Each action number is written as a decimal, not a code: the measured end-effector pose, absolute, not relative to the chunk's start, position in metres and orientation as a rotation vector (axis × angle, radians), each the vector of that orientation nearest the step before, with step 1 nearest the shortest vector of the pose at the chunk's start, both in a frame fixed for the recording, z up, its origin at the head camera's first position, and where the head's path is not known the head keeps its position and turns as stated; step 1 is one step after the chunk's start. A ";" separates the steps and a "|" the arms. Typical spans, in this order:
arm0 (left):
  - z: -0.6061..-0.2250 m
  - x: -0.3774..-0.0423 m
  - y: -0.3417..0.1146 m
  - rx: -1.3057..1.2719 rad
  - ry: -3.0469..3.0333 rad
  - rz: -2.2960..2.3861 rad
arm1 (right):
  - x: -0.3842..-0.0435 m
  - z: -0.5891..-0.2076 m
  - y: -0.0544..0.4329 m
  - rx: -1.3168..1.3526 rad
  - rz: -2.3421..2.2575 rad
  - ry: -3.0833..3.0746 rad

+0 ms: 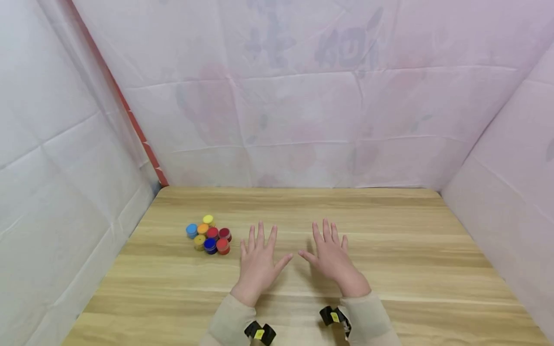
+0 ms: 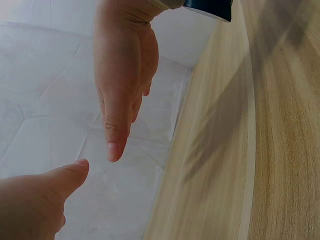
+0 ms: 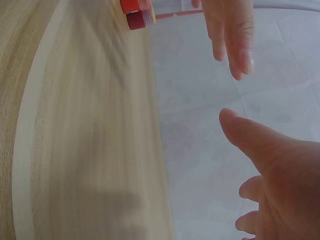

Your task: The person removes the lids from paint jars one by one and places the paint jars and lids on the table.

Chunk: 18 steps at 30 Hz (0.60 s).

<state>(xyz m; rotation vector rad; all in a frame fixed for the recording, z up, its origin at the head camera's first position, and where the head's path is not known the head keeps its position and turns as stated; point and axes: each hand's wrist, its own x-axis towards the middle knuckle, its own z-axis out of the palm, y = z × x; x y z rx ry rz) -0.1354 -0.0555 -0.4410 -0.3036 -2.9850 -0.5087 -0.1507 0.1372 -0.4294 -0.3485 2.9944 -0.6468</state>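
Observation:
Both hands hover over the wooden table with fingers spread and nothing in them; their shadows fall on the wood apart from them. My left hand (image 1: 257, 264) is nearer to a cluster of small lidded paint pots, just to its left. The cluster includes a yellow pot (image 1: 208, 220), a light blue pot (image 1: 192, 230), an orange pot (image 1: 203, 229), a dark blue pot (image 1: 210, 246) and an orange-red pot (image 1: 223, 246). My right hand (image 1: 333, 259) is off to the right, its thumb pointing at the left thumb across a small gap. In the right wrist view, a dark red pot (image 3: 138, 20) shows at the top.
The wooden table (image 1: 411, 250) reaches back to a pale printed cloth wall (image 1: 294, 110). More cloth hangs on the left and right sides. A red strip (image 1: 134, 122) runs down the back left corner. Black straps (image 1: 259, 332) sit at the wrists.

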 end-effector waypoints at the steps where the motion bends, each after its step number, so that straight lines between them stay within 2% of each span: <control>1: -0.442 -0.134 -0.056 -0.301 -2.984 -0.510 | -0.150 -0.430 0.137 -0.350 -0.650 2.997; 18: -0.442 -0.136 -0.068 -0.275 -2.856 -0.611 | -0.141 -0.414 0.145 -0.429 -0.842 2.998</control>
